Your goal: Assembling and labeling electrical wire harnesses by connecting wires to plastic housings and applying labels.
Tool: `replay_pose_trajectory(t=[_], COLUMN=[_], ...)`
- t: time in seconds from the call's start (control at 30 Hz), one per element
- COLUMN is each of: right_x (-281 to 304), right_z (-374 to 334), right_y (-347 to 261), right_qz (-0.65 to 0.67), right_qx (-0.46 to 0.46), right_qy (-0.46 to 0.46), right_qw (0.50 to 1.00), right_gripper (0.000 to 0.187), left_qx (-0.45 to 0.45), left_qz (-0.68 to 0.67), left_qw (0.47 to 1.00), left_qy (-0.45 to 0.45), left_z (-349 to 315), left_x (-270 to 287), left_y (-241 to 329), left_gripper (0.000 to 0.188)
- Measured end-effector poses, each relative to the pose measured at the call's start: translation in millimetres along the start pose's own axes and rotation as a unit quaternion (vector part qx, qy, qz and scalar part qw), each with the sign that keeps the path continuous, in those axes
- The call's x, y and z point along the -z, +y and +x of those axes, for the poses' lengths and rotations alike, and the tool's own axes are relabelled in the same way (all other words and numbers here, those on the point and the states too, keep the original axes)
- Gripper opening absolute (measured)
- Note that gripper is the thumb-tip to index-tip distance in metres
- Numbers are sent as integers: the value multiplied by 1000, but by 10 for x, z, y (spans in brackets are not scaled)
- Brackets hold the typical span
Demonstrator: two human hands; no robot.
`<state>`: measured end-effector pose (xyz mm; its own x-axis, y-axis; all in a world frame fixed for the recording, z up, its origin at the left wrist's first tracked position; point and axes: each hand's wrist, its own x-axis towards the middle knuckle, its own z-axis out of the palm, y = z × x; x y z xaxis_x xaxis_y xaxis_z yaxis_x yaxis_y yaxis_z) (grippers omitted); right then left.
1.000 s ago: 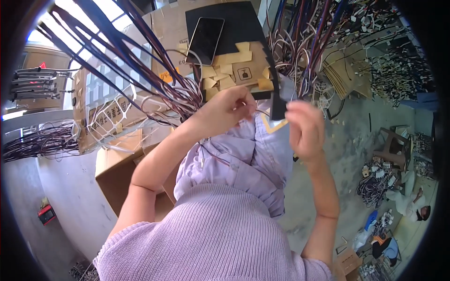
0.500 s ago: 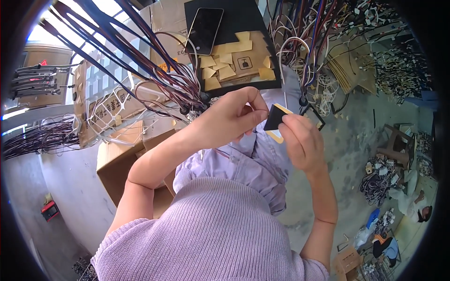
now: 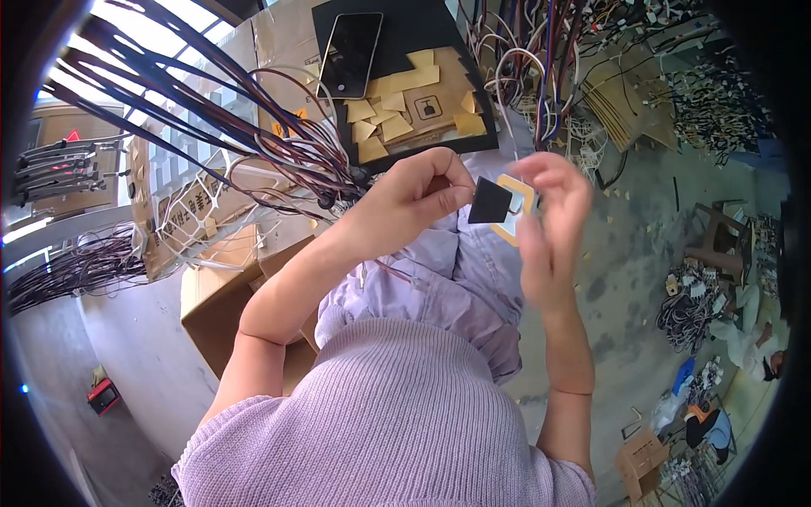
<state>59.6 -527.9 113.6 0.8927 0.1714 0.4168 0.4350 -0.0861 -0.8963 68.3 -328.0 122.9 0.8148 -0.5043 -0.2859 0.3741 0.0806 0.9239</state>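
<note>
Above my lap, my left hand (image 3: pixel 421 198) is closed, thumb and fingers pinching the left edge of a black square pad (image 3: pixel 490 202). Behind and right of the pad shows a flat piece with a yellow border (image 3: pixel 528 196) and a pale middle; whether it is joined to the pad I cannot tell. My right hand (image 3: pixel 557 221) is just right of these, fingers raised and apart from the thumb. Its thumb tip is close to the yellow border; contact is unclear.
Beyond my hands, a black board (image 3: pixel 405 150) carries several yellow paper pieces (image 3: pixel 393 127) and a phone (image 3: pixel 351 55). Bundles of cables (image 3: pixel 321 152) hang at the left, more (image 3: pixel 541 84) at the right. An open cardboard box (image 3: pixel 221 313) stands left of my lap. People (image 3: pixel 710 431) sit far right.
My right hand has let go of the black pad and spread its fingers beside it. The pad now faces up more squarely, still in my left hand. The view has shifted slightly.
</note>
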Motion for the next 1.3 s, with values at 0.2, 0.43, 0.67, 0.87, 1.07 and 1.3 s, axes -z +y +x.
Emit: replay_pose_trajectory(t=[0.2, 0.43, 0.67, 0.87, 1.07, 1.3], right_x=[-125, -127, -98, -94, -165, -228], right_z=[-121, -201, -194, -242, -257, -321], right_y=[28, -20, 0, -24, -17, -365], right_qz=[88, -24, -61, -87, -158, -88], right_qx=[-100, -122, -104, -116, -126, -37], right_qy=[31, 49, 69, 52, 53, -97], right_qw=[991, 991, 990, 988, 978, 991], right_gripper=[28, 24, 31, 37, 24, 18], left_qx=[-31, -164, -210, -180, -275, 18], left_qz=[56, 111, 218, 293, 377, -209], left_qw=[996, 970, 947, 925, 867, 977], left_qy=[64, 139, 103, 160, 175, 43], left_z=[31, 91, 6, -21, 32, 14], left_x=[-85, -159, -236, -254, -260, 163], left_y=[-81, -242, -104, -49, -189, -227], left_gripper=[12, 30, 32, 27, 21, 64])
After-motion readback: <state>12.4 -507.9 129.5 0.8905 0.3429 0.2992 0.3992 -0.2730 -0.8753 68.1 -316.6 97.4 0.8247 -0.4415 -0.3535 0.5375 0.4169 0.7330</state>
